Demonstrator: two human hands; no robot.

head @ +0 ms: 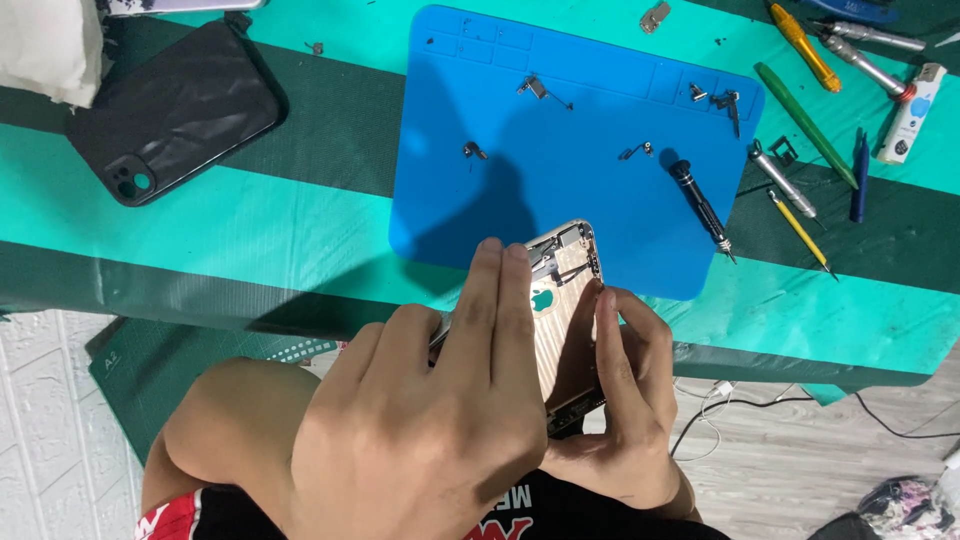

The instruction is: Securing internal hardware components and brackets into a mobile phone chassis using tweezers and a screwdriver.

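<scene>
Your left hand and right hand both grip a gold phone housing, opened side up, held over your lap at the near edge of the table. Its long axis runs almost straight away from you, the far end tilted slightly right and reaching over the blue work mat. Your left fingers lie flat along its left side; your right fingers curl around its right edge. A black screwdriver lies on the mat, well apart

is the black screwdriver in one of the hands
No, the black screwdriver lies on the blue mat, while both hands hold the gold phone housing.
</scene>
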